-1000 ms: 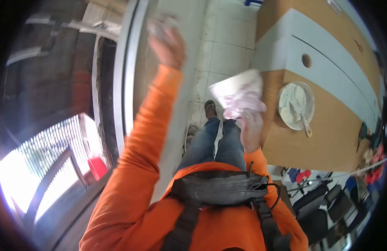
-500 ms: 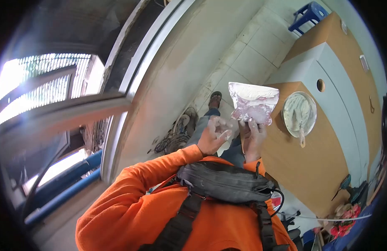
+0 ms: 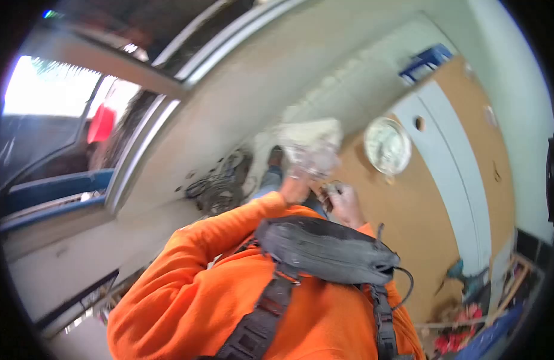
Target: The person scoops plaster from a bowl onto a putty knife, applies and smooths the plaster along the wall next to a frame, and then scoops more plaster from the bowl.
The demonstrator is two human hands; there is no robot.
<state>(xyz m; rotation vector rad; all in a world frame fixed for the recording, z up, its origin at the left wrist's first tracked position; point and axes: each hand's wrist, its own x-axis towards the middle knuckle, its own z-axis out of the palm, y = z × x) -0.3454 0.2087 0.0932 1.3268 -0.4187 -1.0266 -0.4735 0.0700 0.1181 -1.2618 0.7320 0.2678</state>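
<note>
A flat, wide plate [image 3: 313, 147] smeared with white putty is in front of my body, blurred by motion. My left hand [image 3: 296, 189] grips its lower edge. Close beside it, my right hand [image 3: 345, 204] has its fingers curled around something small and dark that I cannot make out. To the right, a round bucket [image 3: 402, 165] of white putty stands on the brown board surface, with a putty-coated handle [image 3: 390, 179] sticking out at its near rim.
A window frame [image 3: 163, 90] and pale wall run along the left. Coiled cables [image 3: 211, 189] lie near my feet. A blue stool [image 3: 425, 62] stands at the far right, and a green power tool [image 3: 463, 276] lies at the board's near right corner.
The putty-smeared plate has passed from my right hand to my left and moved left and down. My right hand has drawn back and curled. The whole view has turned.
</note>
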